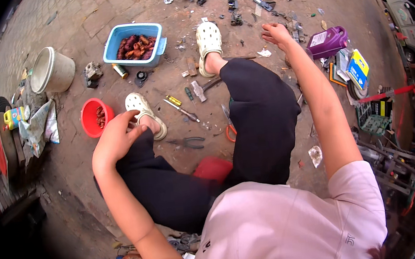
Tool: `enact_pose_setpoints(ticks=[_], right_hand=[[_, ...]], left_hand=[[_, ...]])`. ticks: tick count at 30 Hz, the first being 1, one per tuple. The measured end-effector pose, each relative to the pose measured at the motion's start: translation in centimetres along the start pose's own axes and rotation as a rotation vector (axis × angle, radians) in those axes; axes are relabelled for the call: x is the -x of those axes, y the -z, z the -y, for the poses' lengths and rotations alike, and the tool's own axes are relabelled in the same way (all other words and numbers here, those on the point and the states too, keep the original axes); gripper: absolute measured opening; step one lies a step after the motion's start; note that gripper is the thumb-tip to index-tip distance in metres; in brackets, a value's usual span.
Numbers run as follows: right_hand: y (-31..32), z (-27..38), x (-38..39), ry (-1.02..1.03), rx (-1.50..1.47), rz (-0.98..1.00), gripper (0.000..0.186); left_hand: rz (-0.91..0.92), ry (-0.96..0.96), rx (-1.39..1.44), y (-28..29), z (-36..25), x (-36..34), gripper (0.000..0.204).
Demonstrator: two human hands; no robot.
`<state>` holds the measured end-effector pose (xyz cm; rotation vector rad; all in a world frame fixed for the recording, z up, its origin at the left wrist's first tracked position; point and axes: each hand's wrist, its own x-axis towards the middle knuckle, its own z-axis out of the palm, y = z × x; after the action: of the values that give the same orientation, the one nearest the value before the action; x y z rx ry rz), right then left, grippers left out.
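Observation:
I sit on a low red stool (213,168) in black trousers and cream clogs. My left hand (116,136) rests by my left ankle, against the left clog (140,106), with its fingers curled. Whether they pinch anything is hidden. My right hand (276,33) is stretched far forward above the brick ground, fingers loosely apart and holding nothing. It hovers near a scrap of white paper (263,52) and small metal parts (294,27), just right of my right clog (208,39).
A blue tub (112,41) of reddish coils, a red bowl (89,120) and a white bucket (55,72) stand to the left. A hammer (202,87), screwdrivers (181,109), pliers (188,142) and orange-handled scissors (228,127) lie between my feet. To the right are a purple jug (327,42) and a socket set (374,116).

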<state>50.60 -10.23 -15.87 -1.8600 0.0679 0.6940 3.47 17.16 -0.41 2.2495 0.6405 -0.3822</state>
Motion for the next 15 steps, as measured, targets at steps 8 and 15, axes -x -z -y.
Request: enact_pose_setpoints(ticks=[8,15], right_hand=[[3.1,4.3,15.7,0.390,-0.226,0.141,0.033],[5.5,10.7,19.5,0.544,-0.167,0.084,0.034]], left_hand=[[-0.037,-0.015,-0.157,0.1,-0.2,-2.5,0.052],[0.009,-0.053,-0.186,-0.1,-0.1,-2.6,0.052]])
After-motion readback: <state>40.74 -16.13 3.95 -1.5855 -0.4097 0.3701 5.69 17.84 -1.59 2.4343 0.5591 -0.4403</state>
